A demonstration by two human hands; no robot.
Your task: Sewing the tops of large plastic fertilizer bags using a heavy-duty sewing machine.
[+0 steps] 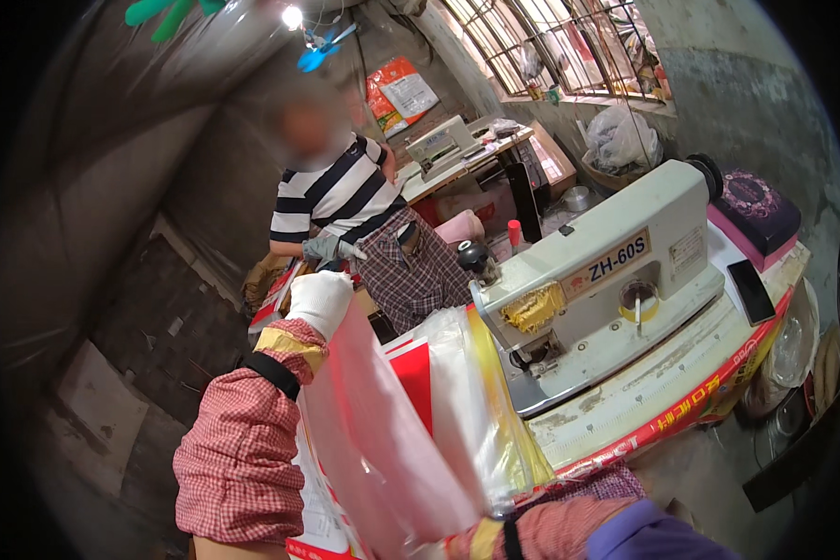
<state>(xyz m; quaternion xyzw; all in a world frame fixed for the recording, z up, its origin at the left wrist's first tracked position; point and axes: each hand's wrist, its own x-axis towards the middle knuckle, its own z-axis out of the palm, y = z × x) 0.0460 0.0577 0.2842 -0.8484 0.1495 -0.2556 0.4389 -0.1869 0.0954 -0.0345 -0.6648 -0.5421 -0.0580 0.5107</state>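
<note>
My left hand, in a white knit glove, is closed on the top edge of a long pale pink sheet, perhaps plastic. The sheet hangs slantwise from it toward the lower edge of the view. Down there my right hand is by the sheet's lower end, blurred and mostly cut off, so its fingers do not show. Beside the sheet lies a stack of clear and white plastic sheets with a red panel and a yellow edge. A grey-white sewing machine stands just right of the stack.
The machine sits on a worn table with a red-banded edge. A phone and a dark patterned box lie at its right end. Across from me stands another person in a striped shirt. A second sewing machine is behind.
</note>
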